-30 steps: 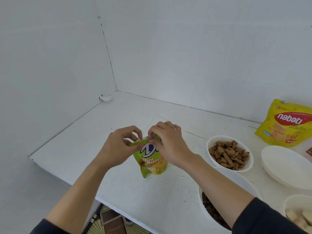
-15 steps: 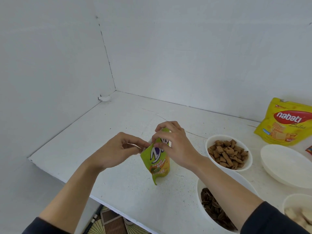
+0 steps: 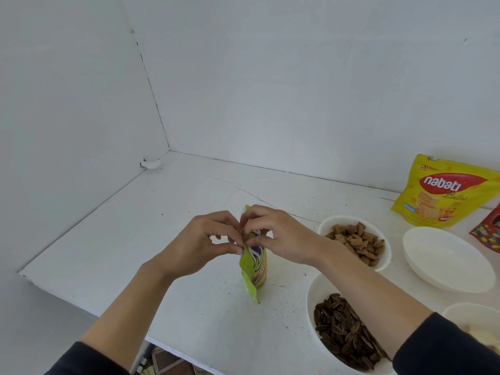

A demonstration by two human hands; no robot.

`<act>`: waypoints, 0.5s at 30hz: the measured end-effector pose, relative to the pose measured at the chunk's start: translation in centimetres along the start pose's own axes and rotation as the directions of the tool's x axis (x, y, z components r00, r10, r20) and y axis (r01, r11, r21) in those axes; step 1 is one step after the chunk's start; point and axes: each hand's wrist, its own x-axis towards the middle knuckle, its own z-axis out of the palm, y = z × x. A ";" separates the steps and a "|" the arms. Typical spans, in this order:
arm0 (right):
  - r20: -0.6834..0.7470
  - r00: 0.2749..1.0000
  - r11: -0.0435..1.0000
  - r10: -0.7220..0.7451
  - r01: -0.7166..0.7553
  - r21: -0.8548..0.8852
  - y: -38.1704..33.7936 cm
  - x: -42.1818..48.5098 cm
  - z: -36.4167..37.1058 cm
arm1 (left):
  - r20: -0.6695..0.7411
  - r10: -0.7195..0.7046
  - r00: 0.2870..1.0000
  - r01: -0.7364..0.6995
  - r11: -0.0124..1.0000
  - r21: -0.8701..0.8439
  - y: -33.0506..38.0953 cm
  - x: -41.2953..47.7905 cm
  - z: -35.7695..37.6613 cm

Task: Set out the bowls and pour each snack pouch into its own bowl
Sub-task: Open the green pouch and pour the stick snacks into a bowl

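Head view:
- Change: a second ago the green pouch [image 3: 254, 269] faced the camera between both hands. It is now turned nearly edge-on and stands upright on the table [image 3: 151, 239], just left of the bowls.
- Left hand [image 3: 200, 244]: half a second ago its fingertips were slightly clear of the pouch; now the grip is a thumb-and-finger pinch on the top edge.
- Right hand [image 3: 281, 236]: the grip is a pinch on the same top edge, fingers curled over it, touching the left fingertips.
- Whether the seal has parted cannot be told. My read is that the tear is being started and the pour is not yet begun.
- Empty bowl [image 3: 446, 261] sits right, beyond the biscuit bowl [image 3: 349, 218]; it is likely this pouch's target.
- Seed bowl [image 3: 311, 299] lies under the right forearm, near; a dropped elbow could knock it.
- Yellow pouch [image 3: 443, 193] and red pouch [image 3: 487, 234] wait far right.
- The near table edge runs beneath both forearms; the pouch stands inboard of it.
- Room to move lies left and far, toward the wall corner; the right side is crowded.
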 end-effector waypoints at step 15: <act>-0.190 0.981 0.984 0.041 -0.073 -0.163 0.6 -1.5 -2.3 | 0.091 0.056 0.994 -0.078 0.962 0.263 -0.6 0.9 -1.6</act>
